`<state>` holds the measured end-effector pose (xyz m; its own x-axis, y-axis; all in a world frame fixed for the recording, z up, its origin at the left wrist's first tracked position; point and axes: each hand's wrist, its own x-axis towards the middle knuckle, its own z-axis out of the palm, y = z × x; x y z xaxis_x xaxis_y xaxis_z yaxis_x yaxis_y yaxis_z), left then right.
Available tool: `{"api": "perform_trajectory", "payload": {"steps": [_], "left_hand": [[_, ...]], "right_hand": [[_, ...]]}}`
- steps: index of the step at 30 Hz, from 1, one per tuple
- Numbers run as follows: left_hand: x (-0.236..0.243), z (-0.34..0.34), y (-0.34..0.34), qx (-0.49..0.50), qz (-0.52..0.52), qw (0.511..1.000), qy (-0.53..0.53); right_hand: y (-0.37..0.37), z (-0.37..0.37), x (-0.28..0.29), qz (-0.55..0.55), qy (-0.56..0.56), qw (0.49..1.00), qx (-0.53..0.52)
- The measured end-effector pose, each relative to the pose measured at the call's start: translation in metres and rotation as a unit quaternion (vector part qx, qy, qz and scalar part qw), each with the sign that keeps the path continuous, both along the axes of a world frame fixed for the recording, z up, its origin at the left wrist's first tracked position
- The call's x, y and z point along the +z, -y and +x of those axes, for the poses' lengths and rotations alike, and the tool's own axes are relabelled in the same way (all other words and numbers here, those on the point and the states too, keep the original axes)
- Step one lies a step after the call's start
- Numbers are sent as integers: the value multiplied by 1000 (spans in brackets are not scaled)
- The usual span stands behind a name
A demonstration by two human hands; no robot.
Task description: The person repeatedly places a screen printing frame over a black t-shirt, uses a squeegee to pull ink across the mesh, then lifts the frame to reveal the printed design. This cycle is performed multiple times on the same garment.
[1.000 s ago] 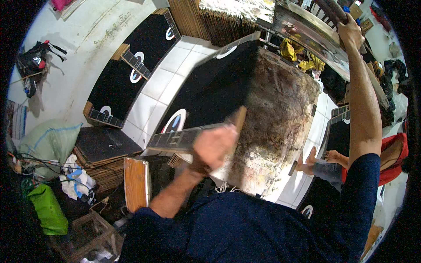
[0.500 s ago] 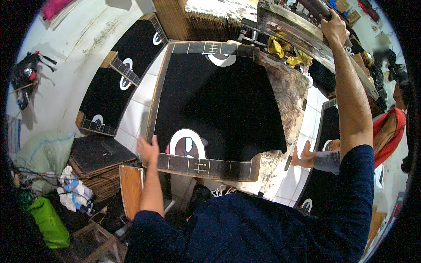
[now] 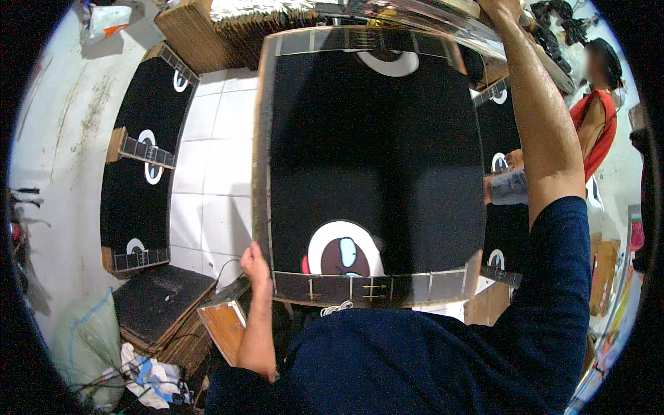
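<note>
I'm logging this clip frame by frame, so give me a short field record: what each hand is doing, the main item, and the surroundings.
left hand: left hand grips the near left corner of the black printed board
right hand: right hand reaches up to the far edge, at the picture's rim; grip not clear
main item: large flat board, black, with white oval prints
floor: similar black boards lie on white tiles
nearby: cardboard stack; another person in red

left hand (image 3: 253, 264) grips black board's (image 3: 377, 159) near-left corner | right hand (image 3: 499, 7) raised at far edge | more boards (image 3: 135, 200) on tiled floor (image 3: 214, 159)
</note>
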<state>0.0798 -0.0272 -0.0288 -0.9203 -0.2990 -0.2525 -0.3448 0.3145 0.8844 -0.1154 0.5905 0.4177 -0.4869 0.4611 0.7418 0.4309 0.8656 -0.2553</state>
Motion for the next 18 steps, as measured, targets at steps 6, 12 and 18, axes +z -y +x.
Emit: {"api": "perform_trajectory", "payload": {"steps": [6, 12, 18], "left_hand": [[4, -5, -32, -46, -97, 991, 83], [49, 6, 6, -240, -236, 940, 62], [54, -4, -5, -270, -254, 927, 57]], "right_hand": [[-10, -7, -2, 19, 19, 999, -19], [-31, -21, 5, -20, 6, 1000, -1], [-33, -28, 24, -33, 20, 999, 7]]}}
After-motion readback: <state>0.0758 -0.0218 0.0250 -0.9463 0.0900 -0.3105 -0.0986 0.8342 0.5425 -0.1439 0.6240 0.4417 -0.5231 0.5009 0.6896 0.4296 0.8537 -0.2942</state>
